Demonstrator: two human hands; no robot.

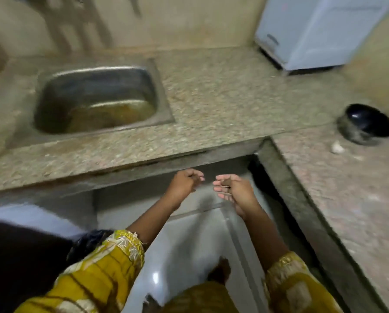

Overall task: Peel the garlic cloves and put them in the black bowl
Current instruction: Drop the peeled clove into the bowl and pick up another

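The black bowl (pixel 367 123) stands on the speckled stone counter at the far right. A pale garlic piece (pixel 337 148) lies on the counter just in front of the bowl, apart from it. My left hand (pixel 185 182) and my right hand (pixel 233 189) hang in front of me below the counter's front edge, facing each other a short gap apart. Both have loosely curled fingers and I see nothing in either. Neither hand is near the bowl or the garlic. The picture is blurred.
A steel sink (pixel 96 99) with murky water is set in the counter (pixel 211 98) at the left. A pale blue appliance (pixel 320 30) stands at the back right. The counter turns along the right side. Grey floor tiles (pixel 189 245) lie below my hands.
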